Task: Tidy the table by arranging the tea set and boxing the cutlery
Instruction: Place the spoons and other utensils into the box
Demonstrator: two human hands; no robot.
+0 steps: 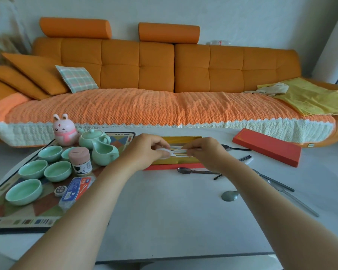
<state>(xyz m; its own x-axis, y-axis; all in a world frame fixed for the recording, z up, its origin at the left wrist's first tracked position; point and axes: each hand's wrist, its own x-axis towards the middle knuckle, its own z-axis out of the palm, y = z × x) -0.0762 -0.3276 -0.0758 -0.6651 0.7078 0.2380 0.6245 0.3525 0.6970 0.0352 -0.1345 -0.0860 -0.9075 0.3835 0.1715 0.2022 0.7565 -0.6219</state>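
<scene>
Behind the white table [164,211], an orange sofa [144,65] is filling the upper frame. At centre, the left hand [144,151] and right hand [205,152] are pinching a white spoon-like utensil [177,151] between curled fingers [162,146], over the open red, gold-lined cutlery box [183,137]. A pale green ceramic tea set [92,138] is sitting on a patterned mat [47,209] at left, and dark metal spoons [184,170] are lying on the table at right.

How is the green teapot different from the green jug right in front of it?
The teapot wears a lid with a little knob on top; the jug has no lid and is open, with a pouring lip. The teapot stands farther back, next to the pink bunny; the jug stands nearer, beside the pink-capped jar. Both are pale green and stand upright on the patterned mat.
</scene>
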